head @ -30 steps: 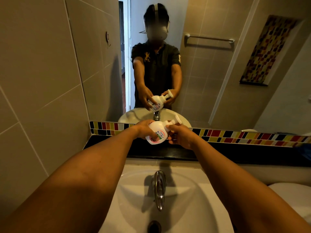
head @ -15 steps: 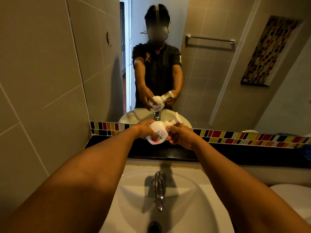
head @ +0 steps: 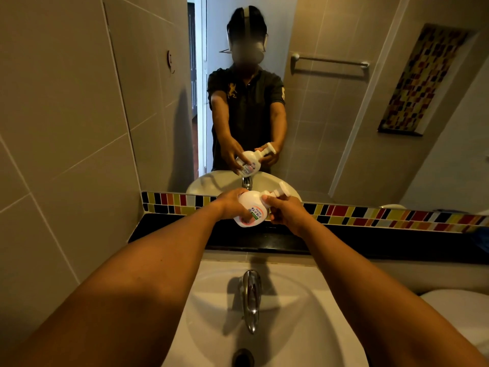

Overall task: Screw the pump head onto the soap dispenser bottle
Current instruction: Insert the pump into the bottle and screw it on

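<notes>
Bottle [head: 251, 209] is held in mid-air above the black ledge [head: 169, 229], at 12 o'clock from the tap [head: 251, 300], tilted with its neck toward 2 o'clock. The left hand [head: 232, 205] is wrapped around the body of the bottle, fingers closed on it from the 9 o'clock side. The right hand [head: 284, 210] is closed on the collar of the pump head [head: 277, 193], thumb and fingers pinching it where it meets the neck; the nozzle projects beyond the hand toward 2 o'clock.

Compared with one second ago, the nozzle has swung slightly and the right-hand fingers have shifted on the collar, while the bottle has barely moved. This indicates that turning is in progress. The pump head appears seated on the neck; whether the thread is fully tight cannot be determined. The mirror [head: 330, 115] repeats the same grip.
</notes>
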A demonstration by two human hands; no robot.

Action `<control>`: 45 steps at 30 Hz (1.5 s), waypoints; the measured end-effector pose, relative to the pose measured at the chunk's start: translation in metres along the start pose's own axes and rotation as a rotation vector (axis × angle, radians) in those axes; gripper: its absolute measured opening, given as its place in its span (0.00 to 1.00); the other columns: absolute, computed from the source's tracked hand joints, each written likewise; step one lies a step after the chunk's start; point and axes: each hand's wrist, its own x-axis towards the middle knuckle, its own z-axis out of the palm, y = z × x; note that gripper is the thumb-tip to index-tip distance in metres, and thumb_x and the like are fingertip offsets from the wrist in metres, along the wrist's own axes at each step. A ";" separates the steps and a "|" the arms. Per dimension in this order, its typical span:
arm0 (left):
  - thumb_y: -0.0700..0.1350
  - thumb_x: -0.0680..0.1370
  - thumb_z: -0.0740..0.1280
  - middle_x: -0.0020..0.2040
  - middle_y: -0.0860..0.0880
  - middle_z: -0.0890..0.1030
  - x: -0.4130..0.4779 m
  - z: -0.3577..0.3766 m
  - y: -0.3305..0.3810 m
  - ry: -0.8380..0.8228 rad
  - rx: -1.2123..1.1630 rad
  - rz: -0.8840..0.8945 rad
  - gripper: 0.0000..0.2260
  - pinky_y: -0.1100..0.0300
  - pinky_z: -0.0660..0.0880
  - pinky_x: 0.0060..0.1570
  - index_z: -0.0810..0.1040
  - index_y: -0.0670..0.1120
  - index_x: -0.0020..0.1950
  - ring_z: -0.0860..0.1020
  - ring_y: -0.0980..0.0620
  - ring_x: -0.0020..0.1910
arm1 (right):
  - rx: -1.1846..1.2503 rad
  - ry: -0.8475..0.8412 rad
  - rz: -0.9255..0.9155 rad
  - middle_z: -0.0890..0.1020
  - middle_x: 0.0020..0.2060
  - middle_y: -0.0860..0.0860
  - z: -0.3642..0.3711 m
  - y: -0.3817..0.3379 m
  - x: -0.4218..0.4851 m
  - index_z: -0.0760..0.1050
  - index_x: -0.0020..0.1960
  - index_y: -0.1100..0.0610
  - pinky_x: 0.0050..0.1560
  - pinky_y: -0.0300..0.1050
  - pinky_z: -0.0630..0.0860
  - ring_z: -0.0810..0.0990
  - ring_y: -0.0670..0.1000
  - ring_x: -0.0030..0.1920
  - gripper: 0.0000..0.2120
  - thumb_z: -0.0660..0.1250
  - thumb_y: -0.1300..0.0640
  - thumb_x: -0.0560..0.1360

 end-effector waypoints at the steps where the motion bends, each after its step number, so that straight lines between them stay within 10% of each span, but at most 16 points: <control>1: 0.41 0.65 0.78 0.61 0.45 0.79 0.000 0.002 0.001 0.035 -0.004 0.013 0.32 0.48 0.78 0.59 0.72 0.49 0.67 0.77 0.44 0.60 | -0.003 0.025 -0.023 0.83 0.41 0.55 0.001 -0.001 0.000 0.77 0.57 0.60 0.39 0.44 0.77 0.80 0.50 0.36 0.18 0.72 0.50 0.74; 12: 0.49 0.73 0.73 0.53 0.45 0.84 -0.018 -0.027 0.012 -0.403 -0.384 -0.259 0.21 0.58 0.81 0.42 0.74 0.48 0.63 0.82 0.47 0.53 | -0.075 0.022 -0.034 0.85 0.44 0.55 0.001 -0.017 -0.004 0.78 0.49 0.52 0.52 0.53 0.78 0.83 0.56 0.47 0.12 0.69 0.44 0.74; 33: 0.53 0.66 0.78 0.62 0.46 0.80 -0.006 0.030 0.018 0.098 0.147 0.111 0.33 0.45 0.79 0.57 0.71 0.50 0.67 0.80 0.44 0.58 | 0.012 0.339 -0.045 0.83 0.51 0.59 -0.001 -0.001 0.012 0.74 0.59 0.58 0.37 0.44 0.77 0.83 0.57 0.49 0.18 0.72 0.51 0.74; 45: 0.46 0.69 0.77 0.61 0.44 0.81 0.005 0.011 0.001 -0.040 -0.162 -0.003 0.25 0.52 0.79 0.55 0.75 0.45 0.64 0.80 0.46 0.57 | -0.187 -0.046 0.033 0.80 0.41 0.52 -0.022 0.010 0.009 0.80 0.55 0.53 0.33 0.40 0.68 0.71 0.48 0.34 0.15 0.72 0.47 0.73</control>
